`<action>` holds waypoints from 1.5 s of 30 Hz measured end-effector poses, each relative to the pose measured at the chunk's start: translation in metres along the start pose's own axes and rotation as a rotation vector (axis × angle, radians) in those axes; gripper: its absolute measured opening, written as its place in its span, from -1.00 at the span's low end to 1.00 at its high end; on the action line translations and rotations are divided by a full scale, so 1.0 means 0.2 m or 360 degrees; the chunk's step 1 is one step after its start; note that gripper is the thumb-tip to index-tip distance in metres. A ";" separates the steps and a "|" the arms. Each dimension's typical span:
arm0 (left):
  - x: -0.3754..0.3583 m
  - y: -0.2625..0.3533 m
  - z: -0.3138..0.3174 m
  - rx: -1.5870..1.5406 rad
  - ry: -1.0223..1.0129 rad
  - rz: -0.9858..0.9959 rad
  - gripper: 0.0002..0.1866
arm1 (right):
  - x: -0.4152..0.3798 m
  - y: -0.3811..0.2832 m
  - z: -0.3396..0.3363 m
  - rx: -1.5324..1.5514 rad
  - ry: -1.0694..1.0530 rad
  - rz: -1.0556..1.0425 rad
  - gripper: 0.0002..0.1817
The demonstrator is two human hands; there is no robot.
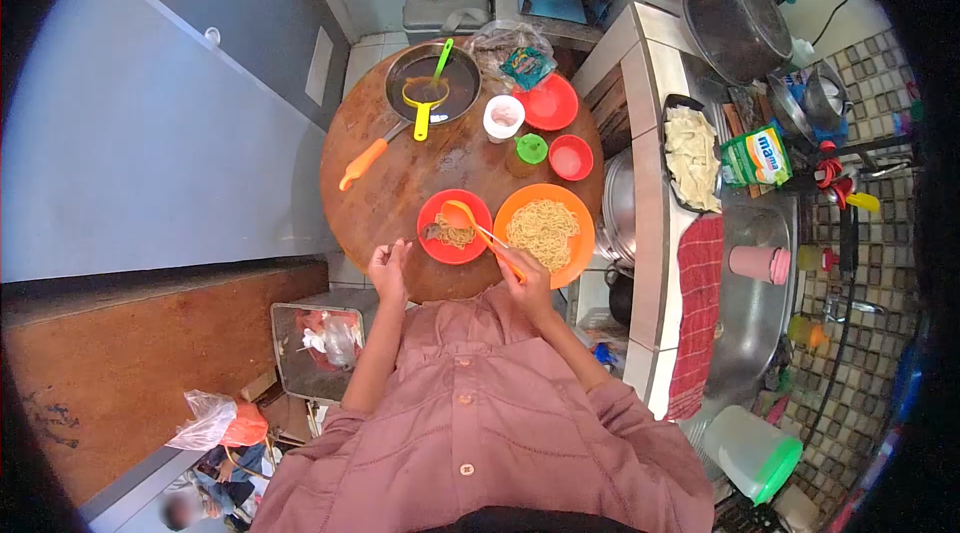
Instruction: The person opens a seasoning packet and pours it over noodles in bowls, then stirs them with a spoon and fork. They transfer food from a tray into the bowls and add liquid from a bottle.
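Note:
My right hand [530, 278] is closed around the handle of an orange ladle [458, 214]. The ladle's head rests over a red bowl [427, 243] that holds a small portion of brown noodles [455, 235] and a darker piece at its left side. Beside it, to the right, an orange plate [583, 245] bears a larger heap of pale noodles [543, 233]. My left hand [390, 270] is just left of the red bowl, its fingers loosely curled and apart, with nothing visible in them.
On the round wooden table [375, 218] stand a frying pan [465, 83] with a yellow-green strainer [424, 108], a white cup [503, 118], a green-lidded jar [530, 149] and small red bowls [571, 158]. The tiled counter [648, 183] and sink [755, 233] lie right; a bin [300, 373] stands lower left.

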State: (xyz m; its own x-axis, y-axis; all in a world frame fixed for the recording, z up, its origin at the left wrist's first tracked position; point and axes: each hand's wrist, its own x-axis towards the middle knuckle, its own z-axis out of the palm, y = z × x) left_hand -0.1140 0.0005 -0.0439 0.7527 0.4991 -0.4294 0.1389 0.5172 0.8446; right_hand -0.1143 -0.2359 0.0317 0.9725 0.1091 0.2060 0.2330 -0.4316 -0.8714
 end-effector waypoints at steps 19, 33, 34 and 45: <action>0.02 -0.01 0.01 -0.0061 -0.0029 -0.0093 -0.86 | -0.01 -0.07 -0.06 -0.0040 -0.0054 -0.0134 -0.72; 0.02 0.00 0.01 -0.0071 -0.0031 -0.0070 -0.85 | 0.02 0.10 -0.23 0.0974 0.0740 0.0839 -0.78; 0.01 0.00 0.02 -0.0046 -0.0018 -0.0069 -0.84 | 0.03 0.13 -0.26 0.0917 0.0842 0.0823 -0.78; 0.01 0.00 0.01 -0.0021 -0.0001 -0.0056 -0.85 | 0.23 0.49 -0.39 0.0740 0.1162 0.0735 -0.69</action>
State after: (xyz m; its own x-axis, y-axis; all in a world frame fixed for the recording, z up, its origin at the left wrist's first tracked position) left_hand -0.1115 0.0008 -0.0440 0.7478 0.4801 -0.4587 0.1566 0.5437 0.8245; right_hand -0.0465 -0.3430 -0.0098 0.7686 -0.6300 -0.1111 -0.0450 0.1200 -0.9918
